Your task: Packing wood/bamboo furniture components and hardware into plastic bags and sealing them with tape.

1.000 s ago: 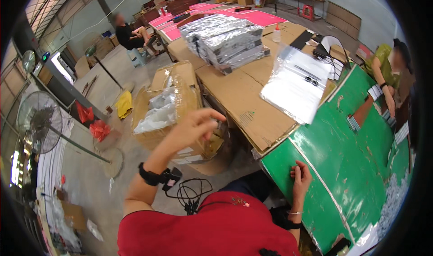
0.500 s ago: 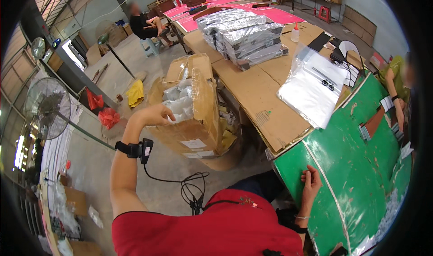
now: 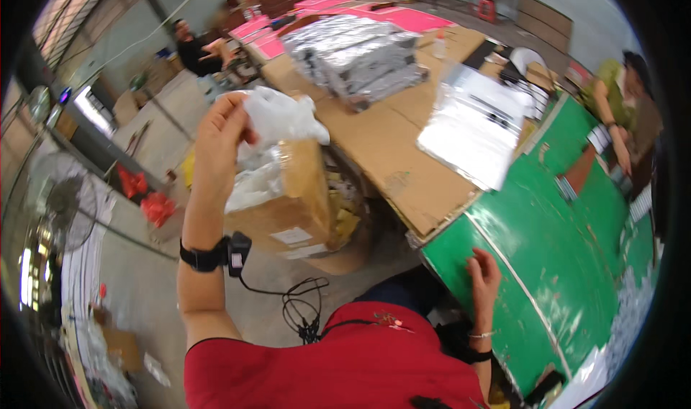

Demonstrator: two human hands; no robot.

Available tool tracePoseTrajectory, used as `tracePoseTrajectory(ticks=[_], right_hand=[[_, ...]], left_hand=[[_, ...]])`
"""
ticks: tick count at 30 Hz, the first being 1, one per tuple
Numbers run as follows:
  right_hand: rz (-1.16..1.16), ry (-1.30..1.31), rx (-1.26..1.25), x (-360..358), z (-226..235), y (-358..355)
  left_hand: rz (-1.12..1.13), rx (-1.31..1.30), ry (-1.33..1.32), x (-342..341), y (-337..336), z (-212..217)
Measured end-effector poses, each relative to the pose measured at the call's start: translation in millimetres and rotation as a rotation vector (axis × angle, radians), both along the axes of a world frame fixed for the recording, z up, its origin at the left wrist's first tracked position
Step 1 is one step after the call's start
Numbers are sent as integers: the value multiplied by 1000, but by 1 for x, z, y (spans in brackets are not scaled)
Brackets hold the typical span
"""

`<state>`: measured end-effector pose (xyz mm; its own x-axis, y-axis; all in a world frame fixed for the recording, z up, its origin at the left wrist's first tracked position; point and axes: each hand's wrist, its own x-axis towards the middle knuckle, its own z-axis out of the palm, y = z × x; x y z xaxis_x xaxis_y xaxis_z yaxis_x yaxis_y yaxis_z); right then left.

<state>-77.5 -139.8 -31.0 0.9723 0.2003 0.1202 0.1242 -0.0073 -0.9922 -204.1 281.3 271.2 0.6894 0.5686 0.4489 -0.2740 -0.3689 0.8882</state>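
Left hand (image 3: 219,139): raised, fingers pinched on the upper edge of a white plastic bag (image 3: 277,121), which bunches just right of the fingertips. A black wrist strap (image 3: 205,256) with a small device and trailing cable sits on the forearm below.

Cardboard box (image 3: 291,200): open, directly beneath the gripped bag; more clear bags (image 3: 252,182) fill its near side, just under the fingers.

Right hand (image 3: 481,276): fingers spread flat, released, resting on the near edge of the green table (image 3: 554,265); it holds nothing.

Cardboard-covered bench (image 3: 392,146): beyond the right fingers, well apart from them. On it, a stack of silver foil packs (image 3: 356,60) and a sheaf of clear bags (image 3: 475,124).

Pink sheets (image 3: 345,9): far end of the bench.

Other persons: one in green (image 3: 622,92) at the far right of the green table; one in dark clothing (image 3: 194,49) seated beyond the left fingers.

Floor fan (image 3: 65,207): left of the raised arm, well apart.
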Motion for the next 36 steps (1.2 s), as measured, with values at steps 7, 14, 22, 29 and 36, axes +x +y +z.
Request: tracePoseTrajectory(ticks=[7,14,22,29,36], right_hand=[[399,308,616,-21,78,65],[98,517,644,-13,52,2],[-268,131,32,-7,15,-34],[-174,184,117,-2,20,-42],[-237,-68,-77,-3,48,-66]], left_hand=[[-596,340,258,65,-149,-100],[-830,543,271,78,-205,-174],[-1096,641,335,85,-230,-232],[-1233,772,350,83,-243,-257],[-1154,180,452,176,-236,-221]])
